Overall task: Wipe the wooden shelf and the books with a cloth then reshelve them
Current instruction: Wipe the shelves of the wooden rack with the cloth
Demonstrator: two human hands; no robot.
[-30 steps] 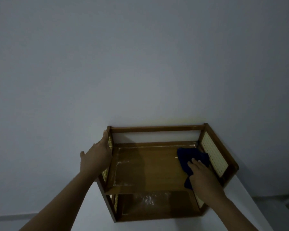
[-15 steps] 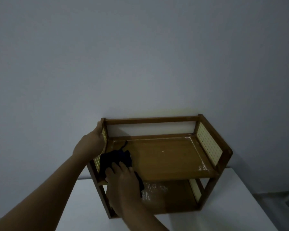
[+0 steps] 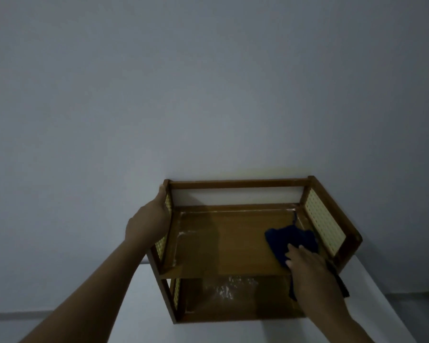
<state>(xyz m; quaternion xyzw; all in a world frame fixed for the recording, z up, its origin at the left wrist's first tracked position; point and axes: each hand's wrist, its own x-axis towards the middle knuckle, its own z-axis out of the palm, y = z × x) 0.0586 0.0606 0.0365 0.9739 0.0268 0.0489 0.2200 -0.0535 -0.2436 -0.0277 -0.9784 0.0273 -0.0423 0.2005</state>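
Observation:
A two-tier wooden shelf [image 3: 235, 243] with pale perforated side panels stands on a white table against the wall. No books show on it. My left hand [image 3: 149, 222] grips the top of its left side panel. My right hand [image 3: 307, 267] presses a dark blue cloth [image 3: 286, 240] flat onto the right part of the upper board, fingers straight; part of the cloth hangs down over the front edge under my wrist. Whitish streaks lie on the left of the upper board and on the lower board [image 3: 230, 290].
The white table [image 3: 245, 330] carries the shelf, and its right edge runs down to the frame's lower right. A plain grey wall [image 3: 208, 95] fills the view behind. A strip of floor [image 3: 416, 303] lies at the far right.
My right hand has slid the cloth from the left end of the upper board back to the right end. My left hand keeps its hold on the left side panel.

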